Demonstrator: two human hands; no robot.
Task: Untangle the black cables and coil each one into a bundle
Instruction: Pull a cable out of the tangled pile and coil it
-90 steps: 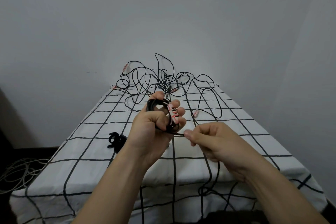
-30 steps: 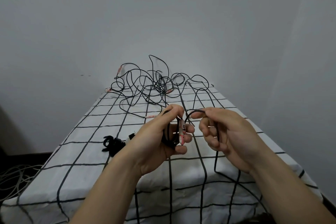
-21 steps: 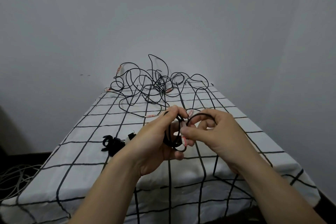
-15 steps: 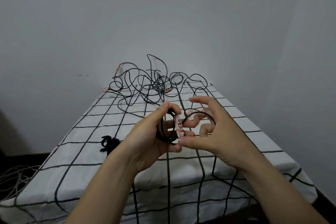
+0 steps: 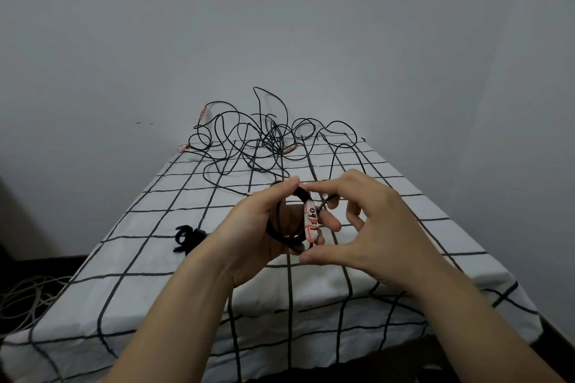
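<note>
Left hand point(image 5: 258, 227) grips small black cable coil point(image 5: 291, 242) above checked tablecloth point(image 5: 140, 258); right hand point(image 5: 382, 227) w/ index & thumb curved round it. Loops prob. spring loose if either grip slackens. Tug from far tangle point(image 5: 270, 140) could also undo it.

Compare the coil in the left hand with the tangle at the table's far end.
The coil is wound into tight, stacked loops; the tangle sprawls in loose, crossing loops. The coil is held up in the left hand; the tangle lies on the checked cloth. Both are thin black cable with white-and-red tags.
</note>
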